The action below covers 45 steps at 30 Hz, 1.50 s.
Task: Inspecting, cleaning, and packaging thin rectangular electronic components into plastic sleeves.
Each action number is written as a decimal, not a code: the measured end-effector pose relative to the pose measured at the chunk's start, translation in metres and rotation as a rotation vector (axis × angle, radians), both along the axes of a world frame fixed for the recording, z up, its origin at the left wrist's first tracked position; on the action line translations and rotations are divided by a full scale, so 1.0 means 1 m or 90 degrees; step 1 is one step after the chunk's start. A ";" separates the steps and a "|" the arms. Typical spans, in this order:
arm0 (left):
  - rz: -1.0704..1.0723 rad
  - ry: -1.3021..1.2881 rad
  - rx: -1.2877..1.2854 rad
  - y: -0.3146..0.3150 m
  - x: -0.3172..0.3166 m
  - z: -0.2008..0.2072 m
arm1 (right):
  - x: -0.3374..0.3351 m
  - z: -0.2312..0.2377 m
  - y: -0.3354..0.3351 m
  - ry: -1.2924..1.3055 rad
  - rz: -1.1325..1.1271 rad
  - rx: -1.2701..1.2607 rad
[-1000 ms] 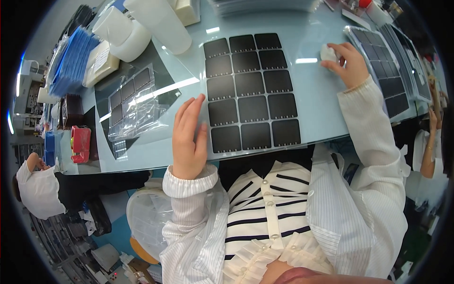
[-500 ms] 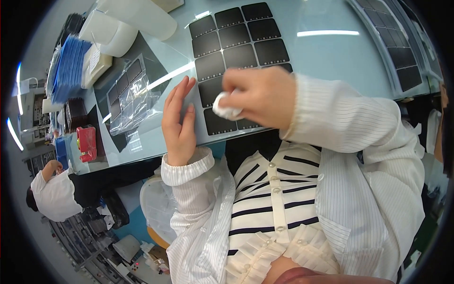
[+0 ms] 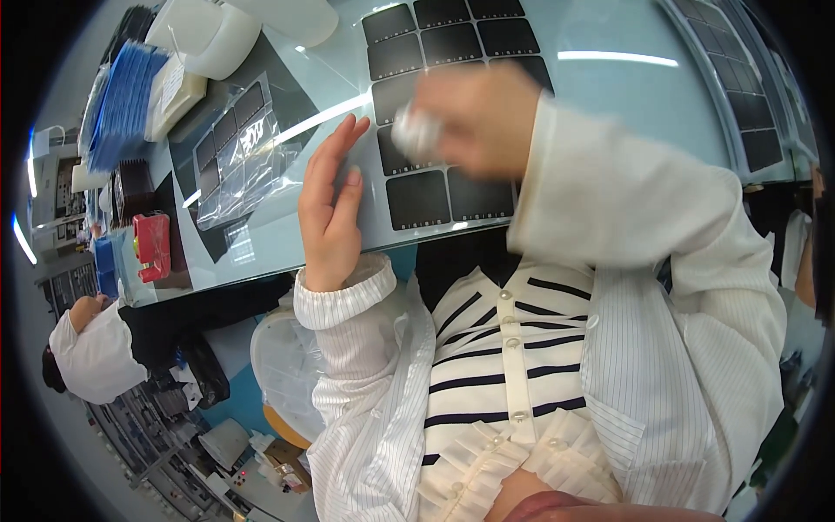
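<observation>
A sheet of dark, rounded rectangular panels (image 3: 417, 200), set in rows, lies flat on the glass-topped table before me. My right hand (image 3: 483, 117), blurred by motion, is closed on a wadded white cloth (image 3: 414, 135) over the sheet's middle rows. Whether the cloth presses on the panels I cannot tell. Hand and sleeve cover some panels on the right side. Just left of the sheet, my left hand (image 3: 330, 209) is open, fingers stretched out and thumb apart, holding nothing.
Clear plastic sleeves with dark panels (image 3: 235, 157) lie to the left, near a red stapler-like tool (image 3: 152, 246), a blue stack (image 3: 126, 104) and white rolls (image 3: 204, 39). More panel sheets (image 3: 739, 87) lie far right. Another person (image 3: 96, 352) sits at left.
My right hand has moved the white cloth away from me, from the near rows toward the middle of the sheet. My left hand stays open beside it. The whole view has shifted slightly.
</observation>
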State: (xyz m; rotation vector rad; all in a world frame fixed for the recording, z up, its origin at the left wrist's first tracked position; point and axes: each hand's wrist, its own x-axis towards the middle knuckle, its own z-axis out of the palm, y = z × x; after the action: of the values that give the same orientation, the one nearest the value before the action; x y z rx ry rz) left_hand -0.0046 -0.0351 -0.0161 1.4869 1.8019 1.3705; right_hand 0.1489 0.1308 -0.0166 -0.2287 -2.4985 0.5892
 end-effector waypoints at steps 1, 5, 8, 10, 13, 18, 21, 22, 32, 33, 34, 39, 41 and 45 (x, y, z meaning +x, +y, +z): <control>-0.013 -0.034 0.012 0.003 0.000 0.001 | 0.000 0.000 0.030 0.017 -0.089 0.010; -0.002 -0.195 0.043 0.004 -0.003 0.001 | 0.009 -0.009 0.054 0.040 -0.170 0.066; 0.058 -0.274 0.072 -0.005 -0.010 0.000 | 0.011 0.009 -0.029 -0.059 0.080 -0.002; 0.085 -0.314 0.094 -0.008 -0.011 0.000 | 0.006 0.001 -0.016 -0.010 0.089 0.007; 0.044 -0.302 0.103 0.000 -0.007 0.003 | 0.016 -0.011 0.091 0.050 -0.170 -0.072; 0.072 -0.326 0.099 -0.009 -0.011 -0.001 | 0.023 0.008 -0.015 -0.058 0.003 -0.011; 0.074 -0.334 0.103 -0.012 -0.013 -0.003 | 0.015 0.001 -0.006 0.000 0.086 0.020; 0.059 -0.328 0.115 -0.010 -0.012 0.000 | 0.016 -0.002 0.030 -0.002 -0.011 -0.025; 0.072 -0.506 0.225 -0.015 -0.020 -0.006 | -0.014 0.002 -0.008 -0.016 0.039 0.059; 0.074 -0.511 0.237 -0.012 -0.018 -0.004 | -0.020 -0.003 0.028 0.000 -0.062 0.041; 0.074 -0.519 0.251 -0.006 -0.018 -0.003 | -0.022 -0.006 0.057 -0.077 -0.234 -0.088; 0.062 -0.583 0.285 -0.009 -0.024 -0.009 | -0.016 -0.013 -0.005 0.011 -0.092 0.017; 0.072 -0.603 0.297 -0.015 -0.026 -0.011 | -0.004 0.011 -0.056 -0.096 0.183 0.049; 0.047 -0.586 0.293 -0.012 -0.023 -0.006 | -0.014 0.001 0.017 0.002 -0.024 0.080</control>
State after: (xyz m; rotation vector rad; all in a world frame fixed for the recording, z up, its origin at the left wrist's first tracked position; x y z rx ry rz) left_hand -0.0280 -0.0472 -0.0217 0.7132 0.9921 2.1275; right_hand 0.1353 0.1478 -0.0159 -0.2260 -2.5114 0.4144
